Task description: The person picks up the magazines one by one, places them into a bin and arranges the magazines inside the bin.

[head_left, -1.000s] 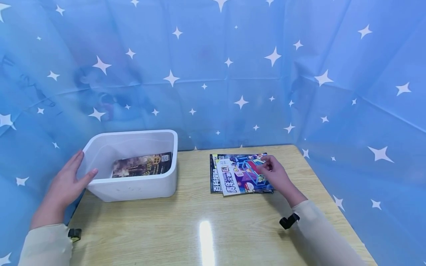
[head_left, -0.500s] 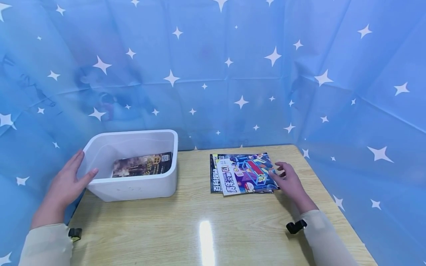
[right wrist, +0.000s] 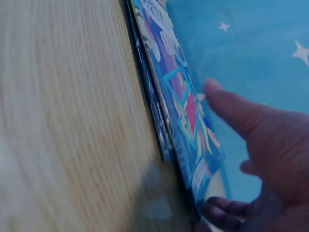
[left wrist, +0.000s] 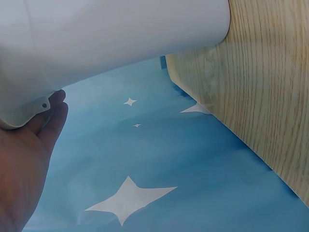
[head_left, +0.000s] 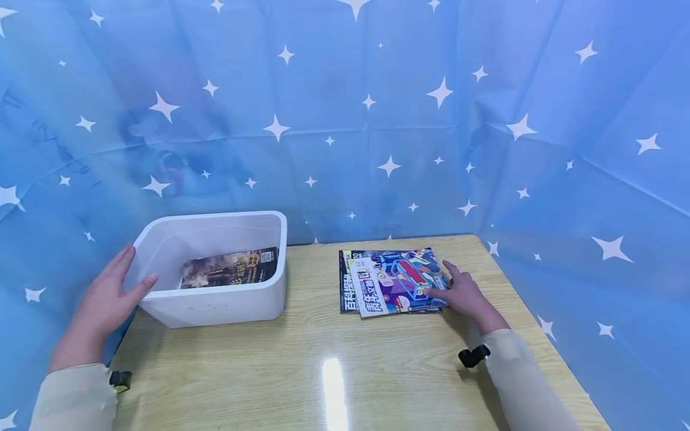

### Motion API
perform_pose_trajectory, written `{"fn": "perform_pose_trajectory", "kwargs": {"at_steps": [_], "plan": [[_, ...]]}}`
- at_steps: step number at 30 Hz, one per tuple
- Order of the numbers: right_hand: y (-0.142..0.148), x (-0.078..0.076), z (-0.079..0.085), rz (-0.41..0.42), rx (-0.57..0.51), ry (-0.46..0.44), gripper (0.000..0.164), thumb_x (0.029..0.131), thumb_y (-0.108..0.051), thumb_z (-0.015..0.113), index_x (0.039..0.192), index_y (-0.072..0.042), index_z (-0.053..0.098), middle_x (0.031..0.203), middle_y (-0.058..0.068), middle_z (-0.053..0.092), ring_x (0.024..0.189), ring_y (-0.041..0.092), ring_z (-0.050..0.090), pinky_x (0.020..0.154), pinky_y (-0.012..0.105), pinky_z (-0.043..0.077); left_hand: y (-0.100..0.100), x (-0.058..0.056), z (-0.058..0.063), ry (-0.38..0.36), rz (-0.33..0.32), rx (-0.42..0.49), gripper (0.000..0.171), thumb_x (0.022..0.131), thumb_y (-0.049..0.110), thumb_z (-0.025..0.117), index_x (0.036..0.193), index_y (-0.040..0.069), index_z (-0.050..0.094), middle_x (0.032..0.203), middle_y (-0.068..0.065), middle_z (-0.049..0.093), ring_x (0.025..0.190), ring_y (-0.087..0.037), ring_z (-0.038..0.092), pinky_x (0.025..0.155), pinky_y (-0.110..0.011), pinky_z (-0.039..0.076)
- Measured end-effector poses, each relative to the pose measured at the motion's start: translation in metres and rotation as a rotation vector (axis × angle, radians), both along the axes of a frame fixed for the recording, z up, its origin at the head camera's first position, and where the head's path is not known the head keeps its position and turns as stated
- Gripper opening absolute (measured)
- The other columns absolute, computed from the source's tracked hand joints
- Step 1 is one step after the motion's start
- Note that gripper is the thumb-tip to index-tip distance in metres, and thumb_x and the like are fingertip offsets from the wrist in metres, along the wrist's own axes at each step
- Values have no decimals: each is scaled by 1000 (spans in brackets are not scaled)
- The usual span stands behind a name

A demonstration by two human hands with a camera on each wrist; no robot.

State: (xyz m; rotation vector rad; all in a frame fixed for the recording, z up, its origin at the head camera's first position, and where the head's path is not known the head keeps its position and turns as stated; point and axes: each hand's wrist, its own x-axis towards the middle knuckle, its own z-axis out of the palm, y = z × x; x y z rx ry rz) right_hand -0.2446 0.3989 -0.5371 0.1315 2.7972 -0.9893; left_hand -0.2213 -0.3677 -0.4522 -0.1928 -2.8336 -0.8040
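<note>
A white bin [head_left: 215,305] stands at the table's left, with a dark book [head_left: 232,268] lying inside it. My left hand [head_left: 108,299] holds the bin's left end, thumb over the rim and fingers along the outer wall. Right of the middle lies a small stack of magazines. A colourful magazine [head_left: 399,281] tops it, overlapping a dark-covered magazine [head_left: 347,293]. My right hand [head_left: 466,296] is at the stack's right edge, thumb above the top cover. In the right wrist view its other fingers [right wrist: 227,210] are near the cover's corner; whether they touch it, I cannot tell.
The wooden table [head_left: 302,371] has a bright light reflection near its front. A blue curtain [head_left: 334,120] with white stars hangs behind and along both sides. Beyond the table's edge, the left wrist view shows more of this blue cloth [left wrist: 159,159].
My right hand has moved off the top cover to the stack's right edge, then slightly back left with the thumb over the cover. My left hand and the bin have stayed put.
</note>
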Motion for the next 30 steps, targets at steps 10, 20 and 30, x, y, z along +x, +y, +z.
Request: {"fn": "perform_pose_trajectory", "kwargs": {"at_steps": [10, 20, 30], "plan": [[-14, -5, 0, 22, 104, -42, 129, 88, -54, 93, 178, -9, 13, 151, 42, 31, 131, 58, 39, 106, 75, 48, -4, -1, -3, 11, -4, -5, 89, 114, 44, 58, 177, 2, 10, 183, -27, 5, 162, -63, 11, 120, -87, 15], [-12, -5, 4, 5, 68, -79, 132, 87, -51, 95, 177, -3, 11, 156, 46, 28, 136, 62, 38, 112, 78, 43, -1, 0, -1, 8, -2, 4, 89, 115, 43, 58, 176, 1, 10, 183, -28, 5, 161, -64, 11, 119, -88, 16], [-11, -8, 5, -16, 36, -135, 131, 90, -50, 92, 174, 5, 8, 167, 45, 26, 151, 66, 28, 122, 79, 31, 0, 1, -1, 0, 2, 4, 88, 115, 42, 58, 176, 1, 9, 182, -29, 5, 161, -64, 10, 120, -87, 15]]}}
